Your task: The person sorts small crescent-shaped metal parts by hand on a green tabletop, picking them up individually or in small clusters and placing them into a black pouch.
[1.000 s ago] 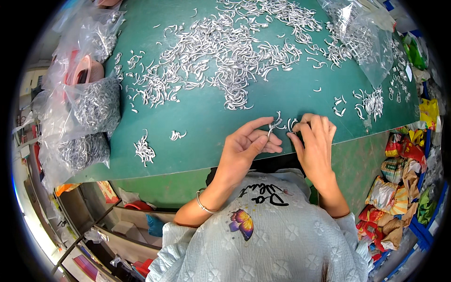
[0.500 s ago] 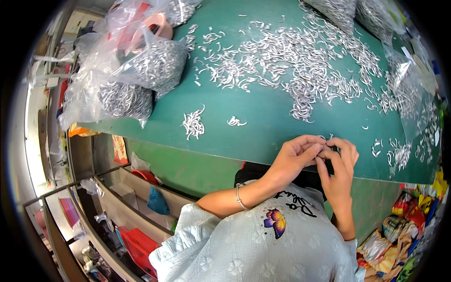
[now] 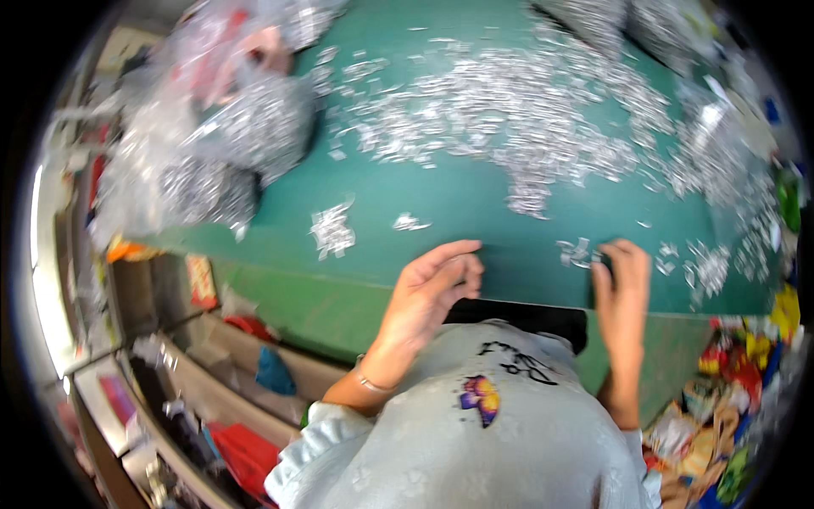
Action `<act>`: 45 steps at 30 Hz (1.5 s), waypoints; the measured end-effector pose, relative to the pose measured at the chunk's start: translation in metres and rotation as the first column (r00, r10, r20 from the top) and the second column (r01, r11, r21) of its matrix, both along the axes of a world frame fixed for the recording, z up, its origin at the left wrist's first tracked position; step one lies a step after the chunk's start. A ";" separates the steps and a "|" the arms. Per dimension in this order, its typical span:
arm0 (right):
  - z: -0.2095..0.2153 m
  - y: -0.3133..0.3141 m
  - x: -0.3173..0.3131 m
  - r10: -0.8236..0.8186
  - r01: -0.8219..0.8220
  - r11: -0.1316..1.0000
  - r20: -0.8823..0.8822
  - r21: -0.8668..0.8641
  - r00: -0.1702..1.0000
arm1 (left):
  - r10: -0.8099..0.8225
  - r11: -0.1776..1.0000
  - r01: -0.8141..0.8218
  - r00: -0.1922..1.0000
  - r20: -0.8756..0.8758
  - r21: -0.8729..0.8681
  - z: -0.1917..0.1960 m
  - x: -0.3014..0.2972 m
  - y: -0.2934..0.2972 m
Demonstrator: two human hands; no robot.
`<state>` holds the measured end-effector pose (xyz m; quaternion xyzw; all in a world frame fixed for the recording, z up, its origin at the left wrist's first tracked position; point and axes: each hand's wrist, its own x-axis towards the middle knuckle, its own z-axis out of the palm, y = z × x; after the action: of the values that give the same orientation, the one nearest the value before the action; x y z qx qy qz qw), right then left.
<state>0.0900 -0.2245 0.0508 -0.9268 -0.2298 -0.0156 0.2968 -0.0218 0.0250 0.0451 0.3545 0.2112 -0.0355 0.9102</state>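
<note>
My left hand (image 3: 437, 284) is over the table's near edge, its fingers curled toward the thumb. Motion blur hides whatever may be between its fingertips. Farther right, my right hand (image 3: 624, 276) reaches down to the green tabletop, fingertips drawn together at the edge of a small group of curved silvery pieces (image 3: 575, 252). Whether a piece is in those fingertips is too blurred to tell. Beyond my left hand lie a tiny cluster of the same pieces (image 3: 410, 222) and a larger small pile (image 3: 332, 231).
A broad spread of silvery pieces (image 3: 526, 110) covers the far tabletop. Filled clear plastic bags (image 3: 263, 123) stand at the left, with more bags (image 3: 585, 21) at the far right. Below the table are a drawer-like wooden shelf (image 3: 212, 382) and colourful wrappers (image 3: 721, 382).
My hands, together half a second ago, have separated: the left has moved left, the right is down beside the small group of pieces. The whole view has shifted slightly and blurred.
</note>
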 end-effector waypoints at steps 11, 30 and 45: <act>-0.003 0.004 -0.008 0.058 -0.048 0.934 -0.017 0.354 0.998 | -0.185 0.981 0.187 0.981 -0.054 0.050 0.017 0.030 -0.031; 0.025 -0.060 0.014 -0.141 0.315 0.855 -0.400 0.412 0.906 | -0.508 0.857 0.515 0.848 0.155 -0.004 0.019 0.114 -0.172; 0.020 -0.115 0.053 -0.415 0.414 0.910 -0.086 -0.038 0.906 | -0.500 0.064 0.050 0.866 -0.011 0.997 0.016 0.085 -0.087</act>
<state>0.1426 -0.3391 0.0703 -0.9569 -0.0140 -0.0335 0.2881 0.0637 -0.0616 0.0608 0.8956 -0.0520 -0.0024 0.4419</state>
